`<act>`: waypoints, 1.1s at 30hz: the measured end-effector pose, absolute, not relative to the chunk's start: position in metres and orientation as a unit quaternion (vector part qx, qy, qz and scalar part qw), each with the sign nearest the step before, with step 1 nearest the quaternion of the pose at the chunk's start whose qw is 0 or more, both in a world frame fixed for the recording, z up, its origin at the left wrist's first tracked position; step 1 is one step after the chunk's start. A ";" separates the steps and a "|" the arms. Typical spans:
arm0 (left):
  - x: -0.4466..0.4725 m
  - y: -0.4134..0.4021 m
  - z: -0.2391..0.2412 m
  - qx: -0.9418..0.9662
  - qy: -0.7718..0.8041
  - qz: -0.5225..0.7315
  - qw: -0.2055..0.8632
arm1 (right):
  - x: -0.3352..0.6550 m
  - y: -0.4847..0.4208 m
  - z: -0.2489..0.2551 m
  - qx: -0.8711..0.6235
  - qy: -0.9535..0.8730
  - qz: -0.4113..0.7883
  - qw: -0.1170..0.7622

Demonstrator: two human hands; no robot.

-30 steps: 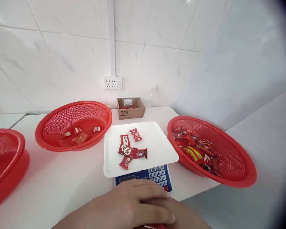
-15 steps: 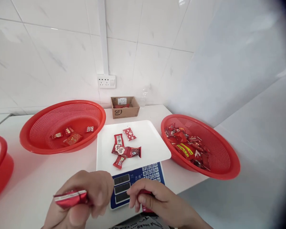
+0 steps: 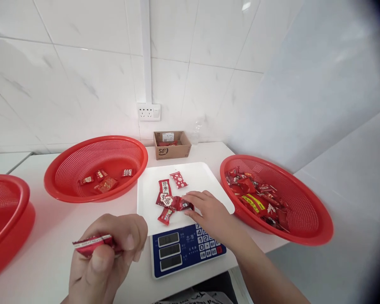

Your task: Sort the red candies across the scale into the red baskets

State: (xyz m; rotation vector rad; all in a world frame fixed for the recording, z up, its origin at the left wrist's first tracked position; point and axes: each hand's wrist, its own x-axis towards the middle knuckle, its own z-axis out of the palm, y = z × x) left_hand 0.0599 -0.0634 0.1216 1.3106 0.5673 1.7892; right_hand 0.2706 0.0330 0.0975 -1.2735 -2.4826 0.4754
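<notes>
My left hand (image 3: 109, 253) is closed on a red wrapped candy (image 3: 93, 245), pinched between thumb and fingers, left of the scale. My right hand (image 3: 209, 211) reaches over the white pan (image 3: 205, 177) of a digital scale (image 3: 190, 249). Its thumb and fingertips close around the end of a dark red wrapped candy (image 3: 184, 204), which still lies on the pan. Beside it are a larger red packet (image 3: 165, 200), an upright-printed one (image 3: 165, 186), a small one (image 3: 165, 216) and a dotted one (image 3: 178, 179).
A red mesh basket (image 3: 323, 219) on the right holds many wrapped candies. Another basket (image 3: 58, 169) at the back left holds several, and part of a third basket (image 3: 15, 188) shows at far left. Behind the scale stands a cardboard box (image 3: 174, 153) by the wall.
My right hand has moved up and forward from in front of the keypad to the candies on the pan. My left hand still holds its candy, and the view has shifted slightly.
</notes>
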 end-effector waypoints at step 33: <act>0.057 -0.057 0.121 0.538 0.230 0.689 0.428 | 0.246 0.073 0.102 -0.449 -0.880 0.110 0.105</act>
